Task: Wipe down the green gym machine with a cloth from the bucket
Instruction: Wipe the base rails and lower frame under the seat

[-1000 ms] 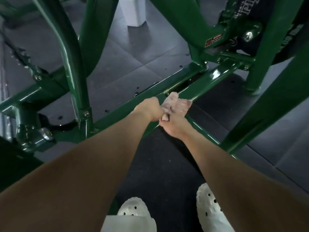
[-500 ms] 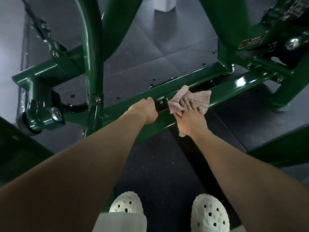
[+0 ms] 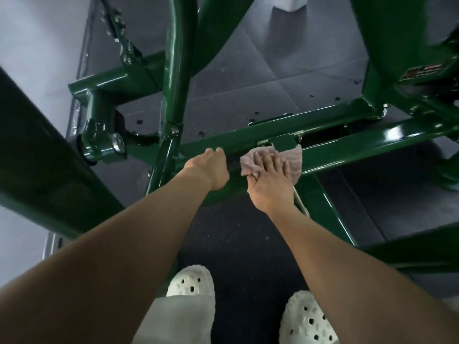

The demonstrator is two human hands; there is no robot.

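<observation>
Cloth (image 3: pixel 294 158), perhaps pink, under right hand (image 3: pixel 270 189)

A white perforated left clog (image 3: pixel 191 281) and right clog (image 3: pixel 308 319) stand on a dark speckled mat (image 3: pixel 248 239), a pale trouser leg (image 3: pixel 178 321) covering the left one's heel, and beyond lie grey floor tiles (image 3: pixel 236 78) (dotted with small dark spots).

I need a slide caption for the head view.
Right hand presses pink cloth onto green bar; left hand rests alongside.
</observation>
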